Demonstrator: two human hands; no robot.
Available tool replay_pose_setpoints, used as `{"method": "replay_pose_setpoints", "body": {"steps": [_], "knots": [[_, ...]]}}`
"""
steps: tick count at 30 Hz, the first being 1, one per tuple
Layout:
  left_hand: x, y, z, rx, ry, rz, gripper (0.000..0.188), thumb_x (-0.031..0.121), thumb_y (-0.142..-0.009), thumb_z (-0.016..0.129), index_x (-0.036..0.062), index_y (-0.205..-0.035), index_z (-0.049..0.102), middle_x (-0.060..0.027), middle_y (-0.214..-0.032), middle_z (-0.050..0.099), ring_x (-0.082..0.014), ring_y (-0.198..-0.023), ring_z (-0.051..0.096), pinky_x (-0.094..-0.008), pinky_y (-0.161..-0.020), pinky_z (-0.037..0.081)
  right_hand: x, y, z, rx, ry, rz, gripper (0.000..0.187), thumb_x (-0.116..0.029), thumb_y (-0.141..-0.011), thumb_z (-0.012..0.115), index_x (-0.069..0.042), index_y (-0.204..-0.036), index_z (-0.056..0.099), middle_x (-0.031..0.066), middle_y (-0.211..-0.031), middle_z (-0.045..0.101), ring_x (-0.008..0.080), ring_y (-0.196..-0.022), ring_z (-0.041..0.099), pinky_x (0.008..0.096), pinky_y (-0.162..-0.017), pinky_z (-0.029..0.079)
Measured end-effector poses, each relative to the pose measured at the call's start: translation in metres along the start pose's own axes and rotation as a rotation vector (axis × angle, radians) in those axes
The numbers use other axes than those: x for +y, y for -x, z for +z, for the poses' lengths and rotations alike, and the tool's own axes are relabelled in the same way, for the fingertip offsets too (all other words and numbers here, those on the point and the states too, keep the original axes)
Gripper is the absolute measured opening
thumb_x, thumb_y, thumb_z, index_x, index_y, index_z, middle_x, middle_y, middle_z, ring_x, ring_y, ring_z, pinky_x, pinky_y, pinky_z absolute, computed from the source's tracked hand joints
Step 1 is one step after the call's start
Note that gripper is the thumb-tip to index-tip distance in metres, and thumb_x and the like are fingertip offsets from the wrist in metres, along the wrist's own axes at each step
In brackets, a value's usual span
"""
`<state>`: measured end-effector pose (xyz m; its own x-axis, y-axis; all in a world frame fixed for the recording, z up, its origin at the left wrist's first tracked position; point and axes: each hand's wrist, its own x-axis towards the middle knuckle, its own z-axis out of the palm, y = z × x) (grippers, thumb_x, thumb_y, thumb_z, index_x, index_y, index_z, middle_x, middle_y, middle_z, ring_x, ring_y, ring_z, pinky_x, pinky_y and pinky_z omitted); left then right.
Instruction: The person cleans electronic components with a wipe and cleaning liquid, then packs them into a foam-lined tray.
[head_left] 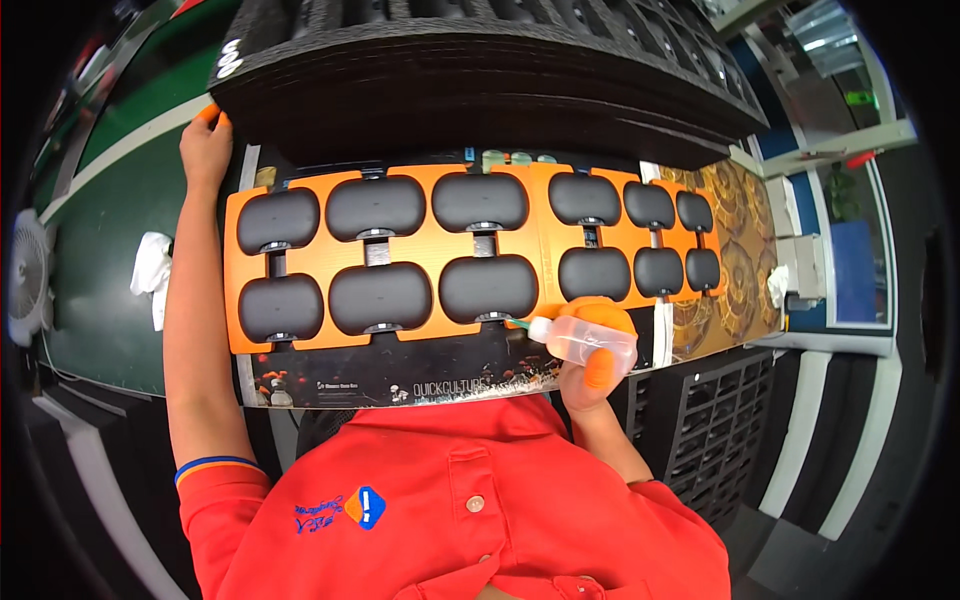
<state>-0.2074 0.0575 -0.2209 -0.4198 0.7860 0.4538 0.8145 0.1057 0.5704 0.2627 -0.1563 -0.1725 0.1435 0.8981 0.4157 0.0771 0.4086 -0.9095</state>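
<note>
My right hand, with orange finger covers, is closed round a clear squeeze bottle that has a white cap and a thin green nozzle. The nozzle points left, its tip close to the lower edge of a black rounded case. That case is one of several set in two rows in an orange holder. Stretched forward at the far left, my left hand has its orange-covered fingers at the corner of a large black tray. Its fingertips are partly hidden there.
The printed black mat under the holder lies on the bench. A white crumpled cloth is to the left on a green surface. Black slotted trays stand below right, and a white fan is at the far left.
</note>
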Motion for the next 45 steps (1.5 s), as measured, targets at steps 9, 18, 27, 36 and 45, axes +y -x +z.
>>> {"method": "replay_pose_setpoints", "body": {"steps": [9,18,27,36,45], "knots": [[-0.006,0.003,0.018,0.089,-0.192,0.236,0.037,0.025,-0.076,0.063,0.003,-0.105,0.062,-0.0184,-0.098,0.064,-0.0352,-0.096,0.06,-0.0388,-0.079,0.047,0.01,-0.004,-0.043,0.138,0.098,-0.064,0.054,-0.05,-0.085,0.049,0.003,-0.076,0.056,0.0114,-0.076,0.057,0.0194,-0.07,0.053,0.0297,-0.065,0.041],[-0.107,-0.027,0.006,0.019,-0.282,0.412,0.048,0.027,-0.073,0.068,0.003,-0.113,0.059,-0.0171,-0.115,0.059,-0.0328,-0.11,0.053,-0.0375,-0.092,0.042,0.012,-0.013,-0.084,0.336,0.194,0.024,0.054,-0.048,-0.085,0.05,0.005,-0.073,0.058,0.0106,-0.073,0.057,0.021,-0.068,0.053,0.0298,-0.063,0.041],[-0.09,-0.031,-0.004,-0.094,-0.178,0.328,0.049,0.026,-0.074,0.069,-0.0008,-0.113,0.058,-0.0164,-0.119,0.057,-0.0282,-0.112,0.053,-0.0348,-0.095,0.04,0.009,-0.026,-0.114,0.256,0.109,-0.054,0.051,-0.045,-0.084,0.053,0.005,-0.077,0.058,0.0127,-0.077,0.059,0.0209,-0.071,0.056,0.0309,-0.066,0.044],[-0.078,-0.031,0.002,-0.155,-0.088,0.195,0.047,0.024,-0.076,0.068,-0.0032,-0.113,0.057,-0.0138,-0.12,0.057,-0.0255,-0.112,0.053,-0.0332,-0.094,0.041,0.019,-0.024,-0.148,0.567,0.119,0.008,0.05,-0.044,-0.083,0.057,0.006,-0.089,0.054,0.0141,-0.084,0.059,0.0188,-0.074,0.057,0.0283,-0.067,0.045],[-0.088,-0.028,-0.004,-0.175,-0.139,0.164,0.047,0.025,-0.078,0.066,-0.0036,-0.114,0.057,-0.0141,-0.118,0.058,-0.025,-0.109,0.054,-0.0334,-0.092,0.041,0.032,-0.029,-0.187,0.686,0.138,-0.107,0.043,-0.038,-0.086,0.056,0.005,-0.093,0.054,0.0121,-0.079,0.059,0.0163,-0.065,0.056,0.0258,-0.059,0.044]]}}
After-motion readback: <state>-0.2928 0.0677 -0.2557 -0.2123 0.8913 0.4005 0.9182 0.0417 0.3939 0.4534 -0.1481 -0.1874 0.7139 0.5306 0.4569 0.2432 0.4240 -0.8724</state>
